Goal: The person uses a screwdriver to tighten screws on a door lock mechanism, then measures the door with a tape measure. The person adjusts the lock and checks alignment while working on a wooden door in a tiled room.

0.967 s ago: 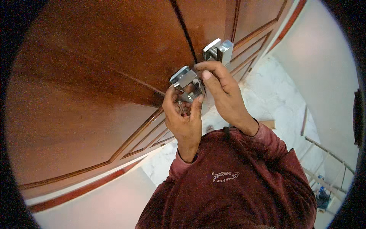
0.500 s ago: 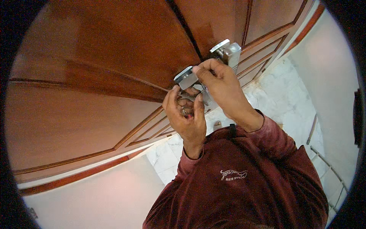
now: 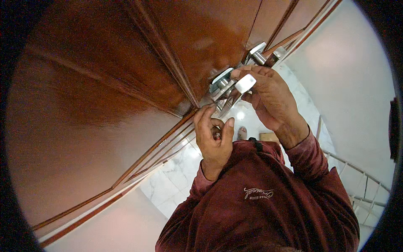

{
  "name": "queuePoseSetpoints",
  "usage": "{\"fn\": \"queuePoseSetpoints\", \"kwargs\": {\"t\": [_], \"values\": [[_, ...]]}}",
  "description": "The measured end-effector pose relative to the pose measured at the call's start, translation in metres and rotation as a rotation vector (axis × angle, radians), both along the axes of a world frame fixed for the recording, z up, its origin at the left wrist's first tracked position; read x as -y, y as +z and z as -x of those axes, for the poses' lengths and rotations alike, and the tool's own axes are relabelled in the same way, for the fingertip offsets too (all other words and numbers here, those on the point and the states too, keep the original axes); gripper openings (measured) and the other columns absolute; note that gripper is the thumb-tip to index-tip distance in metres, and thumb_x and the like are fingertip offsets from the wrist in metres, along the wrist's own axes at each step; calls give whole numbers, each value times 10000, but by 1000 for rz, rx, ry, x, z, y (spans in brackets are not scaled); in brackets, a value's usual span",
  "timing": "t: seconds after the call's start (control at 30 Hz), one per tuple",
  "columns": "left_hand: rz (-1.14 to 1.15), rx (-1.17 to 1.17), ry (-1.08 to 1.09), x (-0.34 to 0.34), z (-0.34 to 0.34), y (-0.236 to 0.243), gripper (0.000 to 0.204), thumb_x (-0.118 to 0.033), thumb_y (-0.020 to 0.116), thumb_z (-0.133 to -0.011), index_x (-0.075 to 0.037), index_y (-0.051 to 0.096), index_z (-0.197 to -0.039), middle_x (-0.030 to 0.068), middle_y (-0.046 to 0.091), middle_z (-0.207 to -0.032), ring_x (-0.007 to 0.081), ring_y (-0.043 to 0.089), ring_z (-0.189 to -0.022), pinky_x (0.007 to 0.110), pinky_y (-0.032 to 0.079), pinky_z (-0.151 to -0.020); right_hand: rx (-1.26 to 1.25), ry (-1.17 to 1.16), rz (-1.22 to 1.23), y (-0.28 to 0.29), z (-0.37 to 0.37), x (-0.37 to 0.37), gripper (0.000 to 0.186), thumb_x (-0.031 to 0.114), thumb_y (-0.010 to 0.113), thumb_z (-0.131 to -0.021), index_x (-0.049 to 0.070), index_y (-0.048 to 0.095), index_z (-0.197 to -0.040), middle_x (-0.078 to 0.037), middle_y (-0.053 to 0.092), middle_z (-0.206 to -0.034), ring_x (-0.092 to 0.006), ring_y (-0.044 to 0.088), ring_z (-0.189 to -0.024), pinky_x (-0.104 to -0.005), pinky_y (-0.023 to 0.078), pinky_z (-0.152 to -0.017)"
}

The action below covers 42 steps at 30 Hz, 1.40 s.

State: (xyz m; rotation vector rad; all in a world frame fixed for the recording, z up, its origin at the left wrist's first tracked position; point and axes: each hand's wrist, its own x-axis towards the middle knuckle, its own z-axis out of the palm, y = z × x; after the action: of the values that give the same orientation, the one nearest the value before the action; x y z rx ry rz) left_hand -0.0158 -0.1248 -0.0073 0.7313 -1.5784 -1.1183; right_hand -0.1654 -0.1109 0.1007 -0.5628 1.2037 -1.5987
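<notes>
Door handle (image 3: pixel 239 86), chrome, grasped in our right hand (image 3: pixel 268 98); left hand (image 3: pixel 214 138) clenched below; polished wooden door (image 3: pixel 126 84), marble floor (image 3: pixel 176 180).

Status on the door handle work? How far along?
Done: a silver handle already sits on the wooden door. In hand: right hand holds the nearer silver lever handle against the door; left hand pinches something small below it. Left: whether it is fastened can't be told.

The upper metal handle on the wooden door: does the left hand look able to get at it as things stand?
Probably yes. The left hand sits just below the lower metal handle, thumb up, with open air above it. The upper metal handle lies just beyond, but the right hand grips across that zone and may crowd the path.
</notes>
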Motion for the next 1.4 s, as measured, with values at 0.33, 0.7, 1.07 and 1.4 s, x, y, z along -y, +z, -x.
{"fn": "queuePoseSetpoints", "kwargs": {"t": [0.33, 0.7, 1.07, 1.4], "values": [[118, 52, -82, 9, -14, -4, 454, -96, 705, -872, 12, 503, -1265, 187, 505, -1263, 137, 591, -667, 257, 498, -577, -191, -75, -91, -10, -12, 5, 177, 213, 635, -928, 49, 701, -932, -4, 677, -826, -103, 605, -717, -247, 457, -671], [115, 48, -96, 8, -6, -1, 447, -105, 694, -881, -1, 507, -1273, 179, 508, -1257, 146, 587, -663, 270, 493, -597, -180, -72, -168, 1, -4, 3, 200, 228, 667, -908, 32, 687, -940, -23, 681, -844, -113, 639, -761, -289, 513, -739], [52, -17, -107, 8, 1, -4, 419, -108, 696, -880, 5, 522, -1244, 190, 510, -1264, 142, 587, -657, 267, 487, -586, -54, -14, -65, -6, 1, 2, 203, 223, 592, -956, 56, 699, -999, -8, 686, -879, -98, 614, -771, -247, 472, -721], [4, 10, -103, 7, 2, 2, 401, -117, 691, -886, 19, 521, -1222, 193, 549, -1208, 167, 608, -682, 309, 500, -614, -93, -27, -27, -4, 4, 1, 183, 179, 621, -936, 22, 693, -995, -54, 696, -925, -149, 659, -814, -332, 542, -763]]}}
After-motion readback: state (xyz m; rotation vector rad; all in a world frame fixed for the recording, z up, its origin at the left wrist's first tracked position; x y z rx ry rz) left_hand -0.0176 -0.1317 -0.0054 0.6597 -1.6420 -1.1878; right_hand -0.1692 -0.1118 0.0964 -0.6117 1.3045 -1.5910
